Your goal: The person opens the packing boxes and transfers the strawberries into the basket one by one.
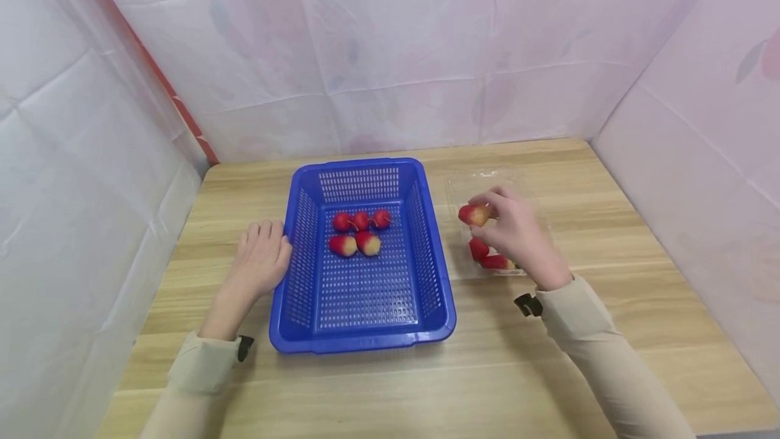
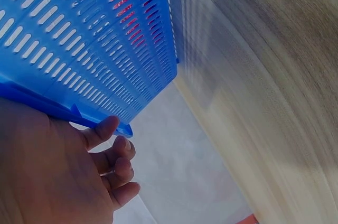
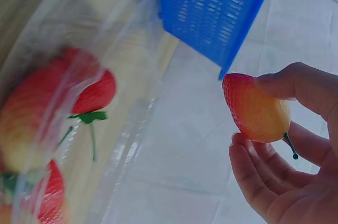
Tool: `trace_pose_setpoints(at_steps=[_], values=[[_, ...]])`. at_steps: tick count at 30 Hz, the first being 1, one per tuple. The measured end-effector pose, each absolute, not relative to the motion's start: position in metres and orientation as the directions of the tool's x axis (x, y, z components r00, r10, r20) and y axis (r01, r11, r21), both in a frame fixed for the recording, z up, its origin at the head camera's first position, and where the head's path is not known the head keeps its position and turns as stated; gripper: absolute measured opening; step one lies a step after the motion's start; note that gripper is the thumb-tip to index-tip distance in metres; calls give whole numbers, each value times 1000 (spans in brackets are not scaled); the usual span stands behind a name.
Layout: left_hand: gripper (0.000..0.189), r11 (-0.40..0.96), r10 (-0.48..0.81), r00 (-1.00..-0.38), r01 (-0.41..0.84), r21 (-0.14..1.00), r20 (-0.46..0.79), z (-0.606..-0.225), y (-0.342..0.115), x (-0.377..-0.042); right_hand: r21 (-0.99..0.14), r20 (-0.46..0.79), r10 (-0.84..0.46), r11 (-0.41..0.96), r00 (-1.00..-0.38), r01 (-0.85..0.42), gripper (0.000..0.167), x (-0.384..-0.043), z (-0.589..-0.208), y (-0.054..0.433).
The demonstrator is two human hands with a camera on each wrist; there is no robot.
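Note:
Between thumb and fingers, my right hand [image 1: 516,229] pinches a red-and-yellow strawberry [image 3: 259,109] with a thin green stem, raised above a clear plastic box [image 1: 455,188]. Inside that box lie several more strawberries [image 1: 496,262], partly covered by the hand in the head view. At the left side of a blue basket [image 1: 365,344], my left hand [image 1: 262,256] touches the rim with loosely extended fingers. The basket's slotted floor carries a row of three cherry-like red fruits [image 1: 361,220]. Just in front of them are two red-and-yellow strawberries [image 1: 368,243].
The basket and the box stand side by side on a wood-grain table [image 1: 390,391]. Pale patterned sheeting [image 1: 396,39] hangs behind the table and along both sides. A red strip [image 1: 161,73] runs down the sheeting at the back left corner.

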State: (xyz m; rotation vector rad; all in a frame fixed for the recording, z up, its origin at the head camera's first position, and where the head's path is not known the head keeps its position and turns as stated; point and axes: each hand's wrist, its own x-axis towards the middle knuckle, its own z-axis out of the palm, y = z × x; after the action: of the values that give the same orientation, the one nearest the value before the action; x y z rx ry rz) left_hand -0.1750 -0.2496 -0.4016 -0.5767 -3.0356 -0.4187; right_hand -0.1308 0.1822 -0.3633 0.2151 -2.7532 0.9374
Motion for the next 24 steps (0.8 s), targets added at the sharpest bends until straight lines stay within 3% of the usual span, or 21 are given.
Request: trace_pose_setpoints(at_steps=[8,14,24], values=[[28,902,345,-937,348,257,57,-403,-250,-175,-597,287,-81,764,-954,-245,37,-142,-355,161],[28,903,345,-937,349,252,59,-403,-251,-175,-625,226,-106,746,-968,-228,40,-147,-348,141],[29,902,348,-936,351,251,60,-402,-249,-175,-627,156,-190,739,-969,-246,30,-161,-348,110]])
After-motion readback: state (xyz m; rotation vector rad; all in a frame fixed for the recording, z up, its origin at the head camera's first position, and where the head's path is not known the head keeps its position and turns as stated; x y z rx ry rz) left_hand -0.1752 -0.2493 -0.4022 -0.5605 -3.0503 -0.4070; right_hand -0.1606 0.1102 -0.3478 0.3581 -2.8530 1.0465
